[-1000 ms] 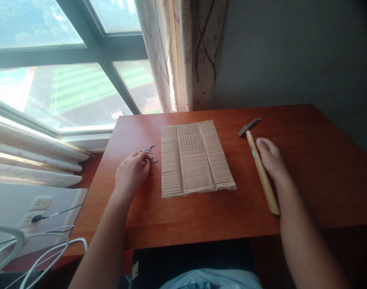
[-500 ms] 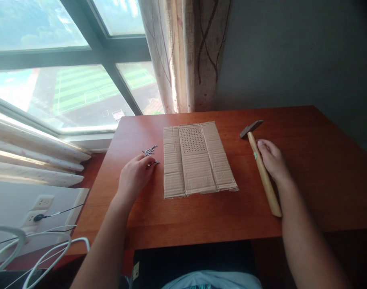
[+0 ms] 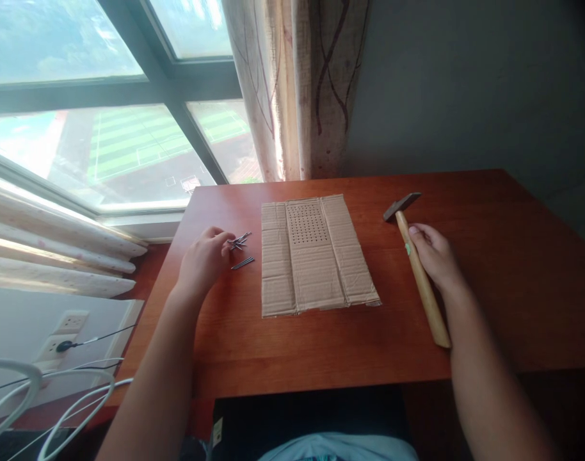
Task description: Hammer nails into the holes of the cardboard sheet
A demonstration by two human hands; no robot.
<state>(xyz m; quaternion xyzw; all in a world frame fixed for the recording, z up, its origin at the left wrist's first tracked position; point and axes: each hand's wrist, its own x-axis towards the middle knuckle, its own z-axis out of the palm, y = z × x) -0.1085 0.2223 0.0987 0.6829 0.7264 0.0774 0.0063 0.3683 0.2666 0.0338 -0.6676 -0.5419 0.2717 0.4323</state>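
Note:
My left hand (image 3: 206, 257) reaches over the left part of the table, fingers bent and pinched at the near side of a loose pile of nails (image 3: 240, 241). A nail seems to be between its fingertips, though the fingers partly hide it. Just below the pile, several nails (image 3: 243, 262) lie side by side in a neat row. On the right, a hammer (image 3: 421, 285) with a wooden handle and metal head lies on the table. My right hand (image 3: 434, 251) rests against the right side of its handle, fingers loosely curled and not wrapped around it.
Between my hands, a flat creased cardboard piece (image 3: 316, 275) lies on the reddish wooden table (image 3: 316, 352), with a grid of small holes in its upper part. A window and curtains (image 3: 297, 89) stand behind. White cables (image 3: 81, 397) hang at the lower left.
My left hand has moved away from the row of nails, up and left to the loose pile, uncovering the row. The right hand, hammer and cardboard have stayed put.

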